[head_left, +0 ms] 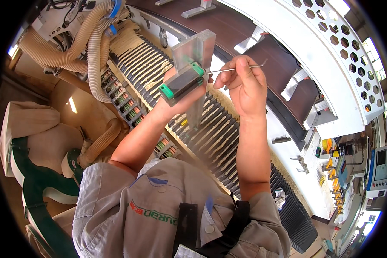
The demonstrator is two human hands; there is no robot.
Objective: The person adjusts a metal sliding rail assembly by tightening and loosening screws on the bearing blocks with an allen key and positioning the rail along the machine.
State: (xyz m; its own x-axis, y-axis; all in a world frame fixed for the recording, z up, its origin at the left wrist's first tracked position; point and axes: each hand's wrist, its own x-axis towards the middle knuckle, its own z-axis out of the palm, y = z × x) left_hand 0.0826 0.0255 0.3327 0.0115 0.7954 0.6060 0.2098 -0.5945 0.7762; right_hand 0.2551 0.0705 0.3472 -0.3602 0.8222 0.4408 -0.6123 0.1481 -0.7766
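Nearest, below the work, is a grey short-sleeved work shirt (159, 210) with a dark strap, and both bare forearms reach out past it. The left hand (185, 104) cradles a black rectangular block with a green piece at each end (180, 87); its grip is closed around the block, with skin showing along both long sides. The right hand (248, 88) has its thumb and fingers pinched on a thin, bent metal rod (221, 70). One end of the rod comes to the block beside its right-hand green piece, while the short bent end sticks out past the fingers; whether the tip is seated is too small to tell.

To do this well, I would keep the block braced firmly in the left palm, line the rod up squarely before putting force on it, and turn lightly from the pinched fingers.

Close beside the block, an upright flat silver metal bar (205, 45) leaves the rod little room to swing on that side; I cannot tell whether they touch. Beneath runs a black ribbed bellows cover dusted with pale sawdust (221, 135), where a small dropped part could easily get lost. Beside it lies a grey cable chain filled with coloured cables (121, 98). Farther off are thick beige corrugated hoses (84, 41) and a white curved machine hood with hexagonal holes (296, 30).
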